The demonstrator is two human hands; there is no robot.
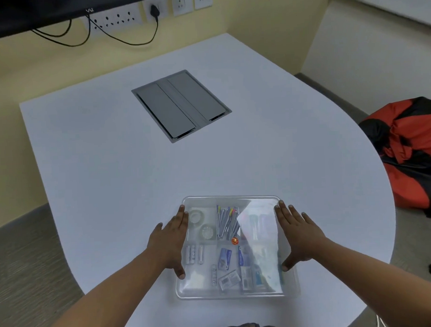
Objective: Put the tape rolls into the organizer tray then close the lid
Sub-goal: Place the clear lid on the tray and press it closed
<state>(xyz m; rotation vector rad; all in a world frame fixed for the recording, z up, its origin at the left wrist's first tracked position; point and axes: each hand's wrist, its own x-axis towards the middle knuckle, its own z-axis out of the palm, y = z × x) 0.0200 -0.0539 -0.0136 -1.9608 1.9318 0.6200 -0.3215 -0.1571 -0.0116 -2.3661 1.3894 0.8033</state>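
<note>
The two tape rolls lie flat in the far-left compartment of the organizer tray, one just beyond the other, their open cores facing up, so they have no long axis to speak of. They show through the clear lid, which already sits over the tray. The tray itself lies near my edge of the white desk, its long side running left to right across me.

My left hand lies flat along the lid's left edge and my right hand along its right edge, fingers spread and pointing away from me, thumbs toward the near corners. Neither grip is clenched; both are open palms pressing on the lid, grasping nothing.

I judge the step in hand is seating the lid. To do it well I should press evenly on both sides, then work round the corners, keeping the tray from sliding, and check that the rim is flush all round.

Farther off, a grey cable hatch is set into the desk.
</note>
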